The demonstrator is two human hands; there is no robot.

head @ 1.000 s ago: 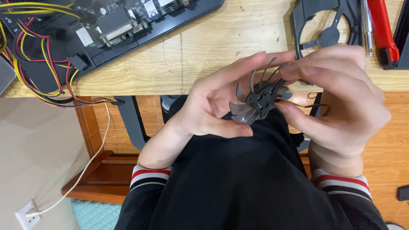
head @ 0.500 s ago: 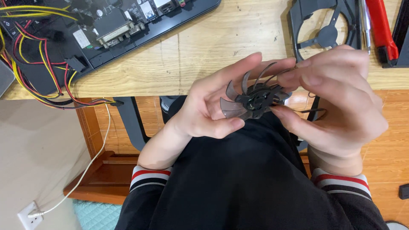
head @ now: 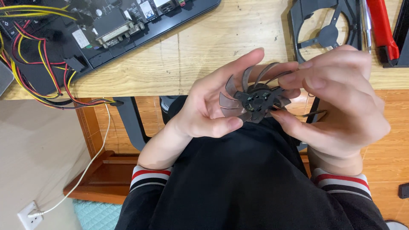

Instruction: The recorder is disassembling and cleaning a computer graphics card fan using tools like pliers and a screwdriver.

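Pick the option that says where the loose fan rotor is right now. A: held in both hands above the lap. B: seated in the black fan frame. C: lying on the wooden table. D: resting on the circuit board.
A: the fan rotor sits between the left hand and right hand, off the table, while the fan frame lies empty.

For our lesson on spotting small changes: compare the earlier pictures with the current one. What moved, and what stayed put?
The fan rotor has shifted slightly left between the hands and turned a little. The left hand still cradles it; the right hand still pinches its hub. The fan frame, circuit board and desk are unchanged.
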